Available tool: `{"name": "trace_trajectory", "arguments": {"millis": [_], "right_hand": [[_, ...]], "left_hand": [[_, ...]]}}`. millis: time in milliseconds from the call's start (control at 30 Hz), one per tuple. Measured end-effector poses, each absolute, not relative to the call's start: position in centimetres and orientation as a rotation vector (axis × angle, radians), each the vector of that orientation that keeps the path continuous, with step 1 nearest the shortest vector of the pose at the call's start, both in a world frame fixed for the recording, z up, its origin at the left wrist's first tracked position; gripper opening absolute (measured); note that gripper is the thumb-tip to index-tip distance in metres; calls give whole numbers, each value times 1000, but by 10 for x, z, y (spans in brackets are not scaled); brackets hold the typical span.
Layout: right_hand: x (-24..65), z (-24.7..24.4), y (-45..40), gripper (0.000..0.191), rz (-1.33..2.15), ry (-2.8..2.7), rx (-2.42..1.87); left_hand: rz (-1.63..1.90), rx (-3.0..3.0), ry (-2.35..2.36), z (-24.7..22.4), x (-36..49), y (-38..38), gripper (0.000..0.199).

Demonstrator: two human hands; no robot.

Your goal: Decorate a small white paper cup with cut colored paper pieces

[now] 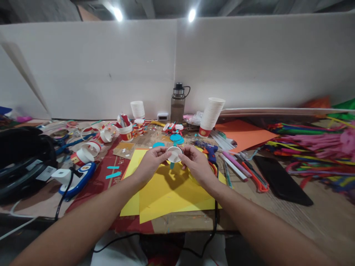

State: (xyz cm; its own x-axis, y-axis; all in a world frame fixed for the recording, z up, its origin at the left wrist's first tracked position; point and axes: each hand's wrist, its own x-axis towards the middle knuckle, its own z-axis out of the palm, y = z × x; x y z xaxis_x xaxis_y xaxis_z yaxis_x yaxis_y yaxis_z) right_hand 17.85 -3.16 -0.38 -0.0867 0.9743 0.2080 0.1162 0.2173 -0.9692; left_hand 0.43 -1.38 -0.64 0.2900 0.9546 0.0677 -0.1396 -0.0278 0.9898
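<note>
Between both hands is a small round white piece with a raised rim (174, 154), which looks like the cut-off bottom of a paper cup. A blue paper strip (172, 165) sticks out below it, and more blue shows at its upper edge. My left hand (155, 158) grips its left side with thumb and fingers. On the right side, my right hand (194, 160) pinches the rim. Yellow paper sheets (166, 199) lie beneath the hands. Just beyond are several blue paper discs (176, 139). Two blue strips (113, 174) lie to the left on red cardboard.
A blue glue gun (211, 152) lies right of my hands, its cable hanging off the front edge. Paper cup stacks (212, 114) and a water bottle (177, 107) stand at the back. A phone (283, 181), scissors (256, 177) and pipe cleaners (327, 144) are rightward; cut cups (83, 155) leftward.
</note>
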Motion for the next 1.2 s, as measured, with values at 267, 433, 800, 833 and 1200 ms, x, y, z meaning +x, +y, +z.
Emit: {"name": "trace_trajectory", "arguments": {"millis": [267, 433, 800, 833, 1200], "right_hand": [[179, -6, -30, 25, 994, -1473, -1116], [179, -6, -31, 25, 964, -1493, -1116], [178, -3, -33, 24, 953, -1493, -1139], [177, -3, -33, 24, 955, -1494, -1141], [176, -2, -34, 23, 932, -1526, -1154]], "left_hand": [[1088, 1299, 882, -7, 4, -13, 33], [1120, 1297, 917, -6, 4, -12, 33], [1133, 1269, 867, -10, 4, -11, 33], [1134, 1266, 861, -10, 4, -11, 34], [1171, 1302, 929, -11, 4, -10, 34]]}}
